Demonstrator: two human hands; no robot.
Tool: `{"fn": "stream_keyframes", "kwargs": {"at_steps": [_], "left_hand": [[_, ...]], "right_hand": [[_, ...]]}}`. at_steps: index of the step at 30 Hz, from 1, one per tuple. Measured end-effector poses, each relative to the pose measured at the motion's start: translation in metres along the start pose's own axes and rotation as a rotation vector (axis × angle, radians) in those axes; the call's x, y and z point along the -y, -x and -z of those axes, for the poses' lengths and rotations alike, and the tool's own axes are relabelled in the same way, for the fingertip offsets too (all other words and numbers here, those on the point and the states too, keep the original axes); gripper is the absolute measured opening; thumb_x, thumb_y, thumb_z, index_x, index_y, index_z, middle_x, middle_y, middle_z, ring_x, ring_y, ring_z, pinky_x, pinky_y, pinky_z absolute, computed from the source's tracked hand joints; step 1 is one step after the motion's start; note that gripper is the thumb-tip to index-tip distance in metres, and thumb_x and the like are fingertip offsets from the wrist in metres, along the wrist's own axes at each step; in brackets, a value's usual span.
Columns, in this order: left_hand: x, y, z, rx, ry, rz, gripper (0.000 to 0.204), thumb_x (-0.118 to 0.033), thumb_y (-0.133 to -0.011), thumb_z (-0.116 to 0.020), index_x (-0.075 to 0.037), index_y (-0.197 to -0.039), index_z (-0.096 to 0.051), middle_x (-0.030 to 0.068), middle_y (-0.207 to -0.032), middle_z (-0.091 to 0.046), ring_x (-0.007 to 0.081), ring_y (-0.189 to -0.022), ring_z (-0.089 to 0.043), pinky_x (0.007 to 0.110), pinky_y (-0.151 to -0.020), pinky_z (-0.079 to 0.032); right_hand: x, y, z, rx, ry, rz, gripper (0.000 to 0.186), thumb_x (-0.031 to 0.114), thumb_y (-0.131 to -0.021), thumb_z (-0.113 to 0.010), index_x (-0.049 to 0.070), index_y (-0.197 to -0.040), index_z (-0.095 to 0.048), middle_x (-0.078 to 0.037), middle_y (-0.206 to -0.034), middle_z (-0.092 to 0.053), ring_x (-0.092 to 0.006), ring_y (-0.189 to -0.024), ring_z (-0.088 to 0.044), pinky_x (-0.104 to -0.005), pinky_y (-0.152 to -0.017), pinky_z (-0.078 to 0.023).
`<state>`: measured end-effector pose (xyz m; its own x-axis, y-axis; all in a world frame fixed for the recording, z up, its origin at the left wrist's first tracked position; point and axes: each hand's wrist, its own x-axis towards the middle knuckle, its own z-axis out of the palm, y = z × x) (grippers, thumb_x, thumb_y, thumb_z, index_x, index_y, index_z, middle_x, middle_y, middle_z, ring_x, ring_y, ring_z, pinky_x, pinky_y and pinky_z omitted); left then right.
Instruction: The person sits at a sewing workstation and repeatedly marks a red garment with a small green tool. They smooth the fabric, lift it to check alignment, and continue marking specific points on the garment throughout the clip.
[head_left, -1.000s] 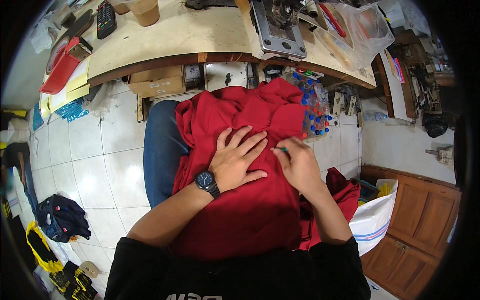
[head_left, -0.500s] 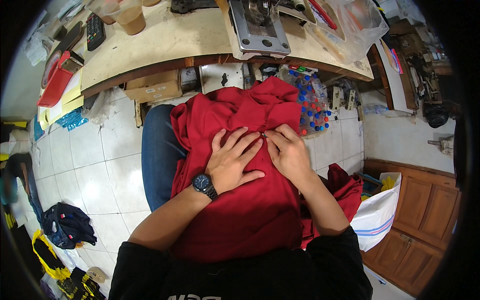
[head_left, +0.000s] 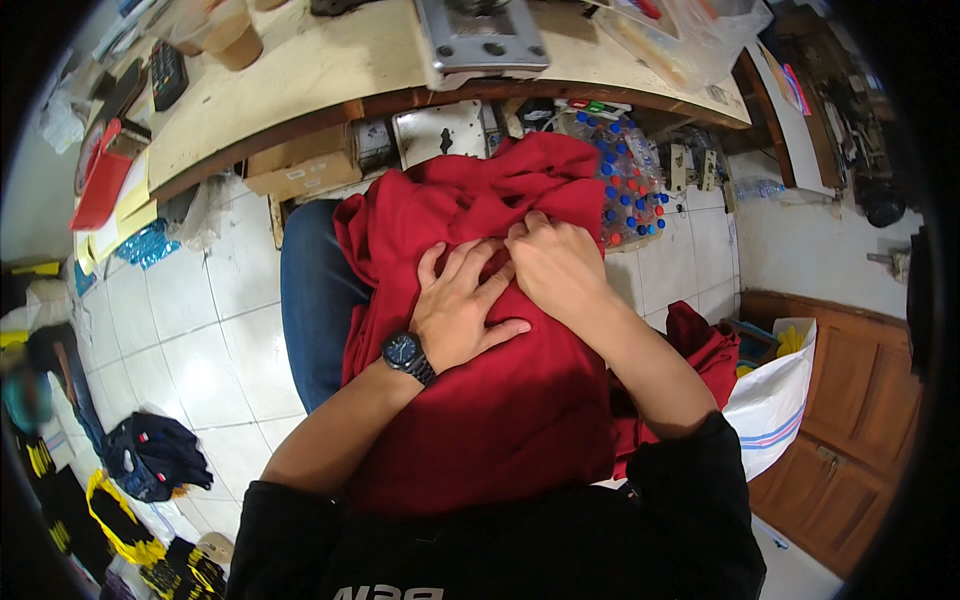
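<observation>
Dark red cloth (head_left: pixel 480 420) is spread across my lap, with its far part bunched in folds. My left hand (head_left: pixel 462 308) lies palm down on it, fingers spread, a black watch (head_left: pixel 403 352) on the wrist. Just right of those fingertips, my right hand (head_left: pixel 556 262) is closed, its fingertips pinched together against the cloth. Whatever sits in that pinch is hidden by the fingers. The two hands almost touch where the left fingers meet the right.
A worktable (head_left: pixel 330 85) with a metal sewing machine bed (head_left: pixel 485 45) stands ahead. Beneath it are a cardboard box (head_left: pixel 300 170) and bottles with coloured caps (head_left: pixel 625 190). More red cloth (head_left: pixel 690 345) and a white sack (head_left: pixel 770 400) lie at my right; dark clothing (head_left: pixel 150 455) is on the left floor.
My right hand has moved up and slightly left, its back turned over more. A small greenish bit at its fingertips is out of sight. The left hand stays nearly in place.
</observation>
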<state>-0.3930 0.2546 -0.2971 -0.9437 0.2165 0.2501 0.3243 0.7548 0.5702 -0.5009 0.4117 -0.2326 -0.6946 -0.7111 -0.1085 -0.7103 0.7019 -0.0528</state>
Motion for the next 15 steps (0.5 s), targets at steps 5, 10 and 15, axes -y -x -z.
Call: {"fn": "stream_keyframes", "kwargs": {"at_steps": [5, 10, 15], "left_hand": [[-0.021, -0.012, 0.024, 0.019, 0.068, 0.078, 0.069, -0.047, -0.079, -0.088, -0.013, -0.135, -0.068, 0.0154, -0.157, -0.047, 0.0375, -0.143, -0.044, 0.059, -0.115, -0.03], [-0.058, -0.037, 0.026, 0.044, 0.145, 0.085, 0.041, -0.025, -0.081, -0.083, -0.011, -0.116, -0.067, 0.0188, -0.15, -0.053, 0.0395, -0.14, -0.048, 0.057, -0.113, -0.033], [-0.103, -0.029, 0.001, 0.265, 0.227, -0.152, 0.032, -0.026, -0.09, -0.075, -0.004, -0.112, -0.068, 0.0268, -0.149, -0.054, 0.0434, -0.145, -0.047, 0.057, -0.123, -0.031]], "right_hand": [[-0.018, 0.02, 0.012, -0.154, -0.281, -0.244, 0.037, 0.03, -0.104, -0.067, -0.003, -0.088, -0.075, -0.019, -0.085, -0.075, -0.0313, -0.079, -0.077, -0.046, -0.072, -0.06], [-0.049, 0.104, -0.016, -0.555, -1.509, -0.696, 0.016, 0.015, -0.107, -0.067, 0.003, -0.116, -0.07, -0.002, -0.085, -0.065, -0.0115, -0.069, -0.058, -0.0256, -0.063, -0.044], [-0.058, 0.17, -0.045, -0.954, -1.873, -0.857, 0.018, 0.026, -0.111, -0.061, 0.008, -0.113, -0.063, -0.006, -0.092, -0.063, -0.0176, -0.076, -0.059, -0.0332, -0.067, -0.047]]}}
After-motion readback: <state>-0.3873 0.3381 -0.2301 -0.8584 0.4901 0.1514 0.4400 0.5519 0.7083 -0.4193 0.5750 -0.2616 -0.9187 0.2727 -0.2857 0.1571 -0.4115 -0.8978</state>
